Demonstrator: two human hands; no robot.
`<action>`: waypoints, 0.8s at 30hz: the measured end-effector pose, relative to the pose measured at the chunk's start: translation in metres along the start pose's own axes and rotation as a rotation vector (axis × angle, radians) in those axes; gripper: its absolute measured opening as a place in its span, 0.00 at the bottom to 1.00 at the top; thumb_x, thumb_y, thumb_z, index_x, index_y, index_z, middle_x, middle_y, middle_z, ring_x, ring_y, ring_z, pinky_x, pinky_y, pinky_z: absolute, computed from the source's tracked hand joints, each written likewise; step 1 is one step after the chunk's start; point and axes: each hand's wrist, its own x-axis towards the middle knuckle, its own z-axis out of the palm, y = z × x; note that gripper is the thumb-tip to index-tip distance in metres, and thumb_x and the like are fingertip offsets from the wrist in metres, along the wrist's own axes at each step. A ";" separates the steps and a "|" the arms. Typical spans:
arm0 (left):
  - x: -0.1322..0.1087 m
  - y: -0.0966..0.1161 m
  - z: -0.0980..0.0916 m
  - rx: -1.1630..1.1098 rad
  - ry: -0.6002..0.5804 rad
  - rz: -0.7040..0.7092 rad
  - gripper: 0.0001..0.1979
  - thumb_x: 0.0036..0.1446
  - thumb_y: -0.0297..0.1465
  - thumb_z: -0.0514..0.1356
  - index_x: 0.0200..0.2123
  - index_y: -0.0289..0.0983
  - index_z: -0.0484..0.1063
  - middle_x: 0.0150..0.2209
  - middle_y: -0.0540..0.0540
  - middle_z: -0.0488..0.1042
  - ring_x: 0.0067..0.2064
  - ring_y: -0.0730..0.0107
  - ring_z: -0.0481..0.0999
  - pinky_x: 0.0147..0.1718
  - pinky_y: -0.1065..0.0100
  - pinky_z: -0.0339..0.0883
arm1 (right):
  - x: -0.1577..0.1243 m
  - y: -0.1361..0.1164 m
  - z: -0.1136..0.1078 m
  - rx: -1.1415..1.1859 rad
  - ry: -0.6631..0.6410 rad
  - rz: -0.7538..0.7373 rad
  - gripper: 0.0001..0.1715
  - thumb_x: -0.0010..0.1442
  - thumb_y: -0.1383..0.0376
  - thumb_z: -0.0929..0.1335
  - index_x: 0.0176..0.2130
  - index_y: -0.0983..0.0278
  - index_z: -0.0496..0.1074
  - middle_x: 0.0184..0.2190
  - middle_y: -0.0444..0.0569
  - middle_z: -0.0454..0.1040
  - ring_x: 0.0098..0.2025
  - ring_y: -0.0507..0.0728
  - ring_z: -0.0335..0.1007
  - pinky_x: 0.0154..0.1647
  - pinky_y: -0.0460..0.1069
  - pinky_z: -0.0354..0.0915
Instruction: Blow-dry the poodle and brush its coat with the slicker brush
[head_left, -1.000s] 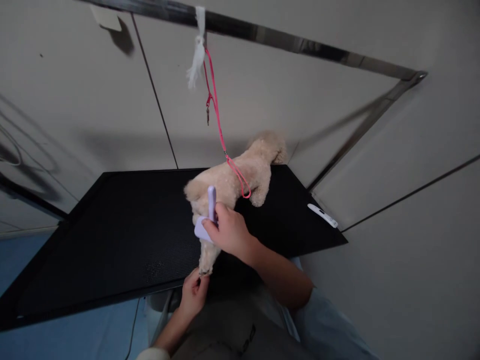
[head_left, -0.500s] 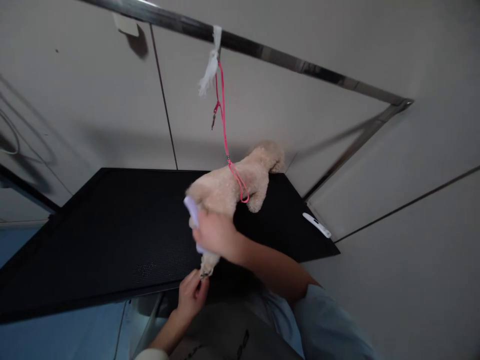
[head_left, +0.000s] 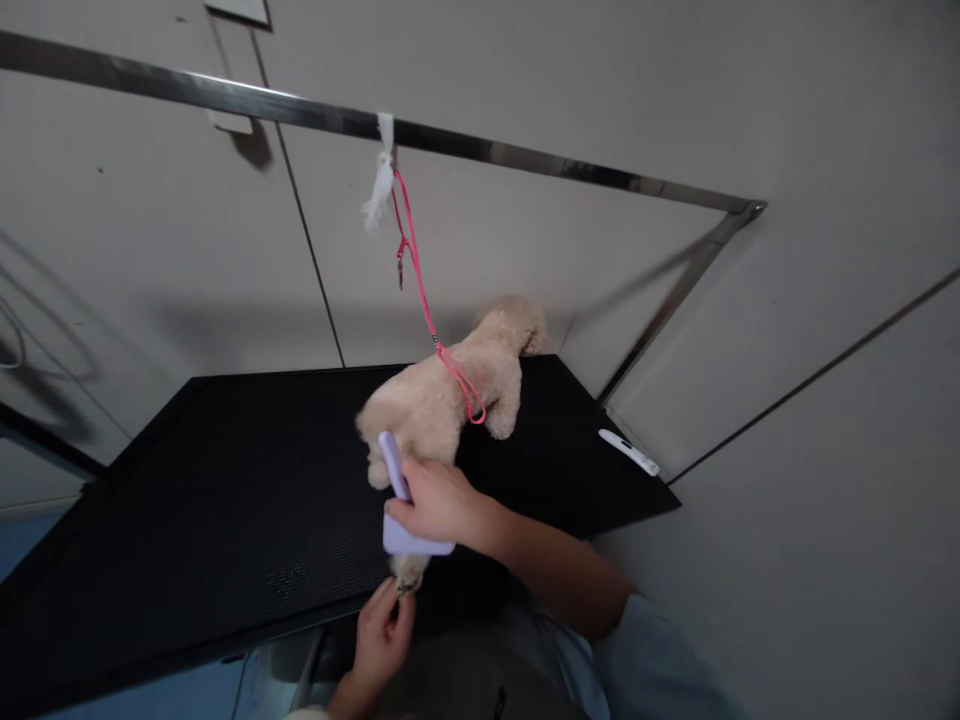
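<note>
A small cream curly-haired dog (head_left: 442, 400) stands on a black grooming table (head_left: 225, 500), facing away toward the wall. A pink leash (head_left: 420, 290) runs from its neck up to a metal overhead bar (head_left: 525, 160). My right hand (head_left: 435, 500) is closed around a lilac slicker brush (head_left: 401, 520), whose head lies against the dog's stretched-out hind leg. My left hand (head_left: 382, 630) pinches the paw (head_left: 409, 578) of that leg at the table's near edge.
A white pen-shaped tool (head_left: 628, 452) lies near the table's right corner. A diagonal metal support (head_left: 667, 300) rises at the right. Grey wall panels (head_left: 525, 80) stand behind the table. Blue floor (head_left: 150, 695) shows at lower left.
My right hand has drawn the brush down the dog's hind leg toward the paw. The left hand has kept hold of the paw, and the view has shifted slightly.
</note>
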 end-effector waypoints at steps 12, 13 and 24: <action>-0.015 -0.005 0.004 -0.142 0.007 -0.395 0.25 0.67 0.54 0.64 0.38 0.38 0.88 0.39 0.36 0.87 0.39 0.53 0.87 0.38 0.61 0.82 | -0.012 0.016 0.010 0.004 0.224 0.104 0.16 0.73 0.60 0.64 0.54 0.66 0.73 0.51 0.61 0.82 0.52 0.66 0.82 0.50 0.57 0.73; -0.014 -0.002 0.004 -0.180 0.007 -0.472 0.27 0.64 0.56 0.65 0.37 0.37 0.87 0.38 0.37 0.87 0.38 0.53 0.87 0.38 0.61 0.81 | -0.013 0.018 0.011 0.027 0.216 0.057 0.15 0.72 0.59 0.65 0.52 0.65 0.74 0.50 0.60 0.82 0.52 0.65 0.81 0.50 0.56 0.73; 0.047 0.047 -0.048 -1.271 -0.078 -1.271 0.33 0.46 0.44 0.77 0.24 0.41 0.53 0.22 0.63 0.43 0.21 0.84 0.37 0.17 0.78 0.49 | -0.011 0.051 0.081 0.924 0.261 -0.101 0.18 0.58 0.54 0.75 0.42 0.60 0.71 0.35 0.46 0.78 0.36 0.57 0.77 0.42 0.53 0.74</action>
